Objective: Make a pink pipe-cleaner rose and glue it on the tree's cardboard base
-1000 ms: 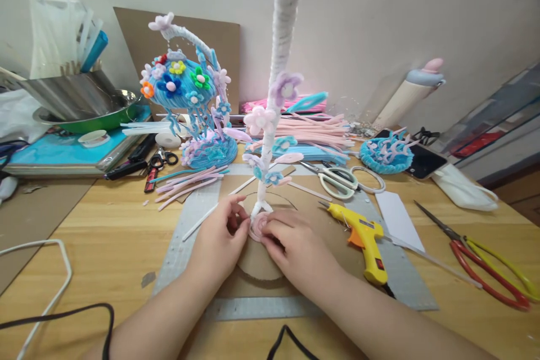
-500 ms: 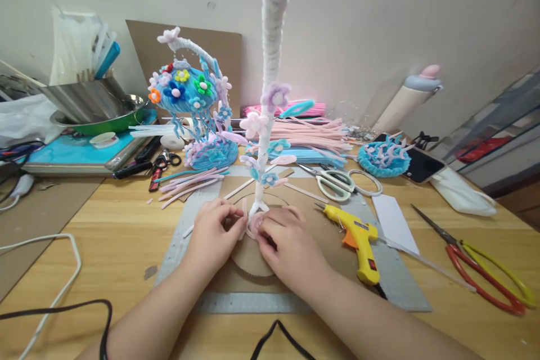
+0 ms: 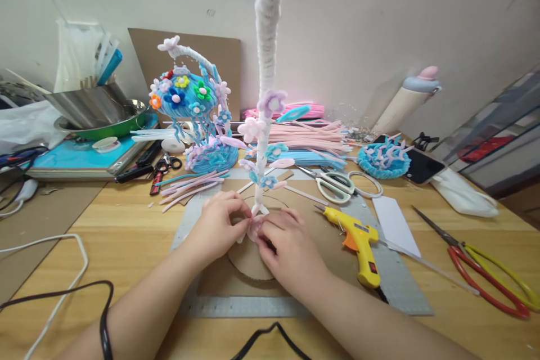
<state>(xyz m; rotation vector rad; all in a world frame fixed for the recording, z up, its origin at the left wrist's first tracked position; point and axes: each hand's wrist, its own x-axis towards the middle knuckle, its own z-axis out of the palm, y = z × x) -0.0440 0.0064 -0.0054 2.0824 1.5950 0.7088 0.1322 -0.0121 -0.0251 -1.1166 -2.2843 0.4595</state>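
A pale pink pipe-cleaner coil (image 3: pixel 255 227) lies at the foot of a tall white fuzzy stem (image 3: pixel 262 135) that carries pink, lilac and blue flowers. My left hand (image 3: pixel 223 222) pinches the coil's left side with thumb and forefinger. My right hand (image 3: pixel 291 236) grips its right side, its fingers partly hiding it. Under both hands is a round cardboard disc (image 3: pixel 248 267), on a larger cardboard sheet (image 3: pixel 329 259). The stem stands upright on small splayed feet.
Right of my hands lies a yellow glue gun (image 3: pixel 358 236), beyond it red-and-yellow scissors (image 3: pixel 485 270). White-handled scissors (image 3: pixel 335 185) and pink pipe cleaners (image 3: pixel 307 136) lie behind. A finished blue flowered ornament (image 3: pixel 185 95) stands back left. A black cable (image 3: pixel 105 315) runs at front left.
My left hand has moved slightly right and up, closer to my right hand, and the loose pink end beside it no longer sticks up. The view has tilted slightly.
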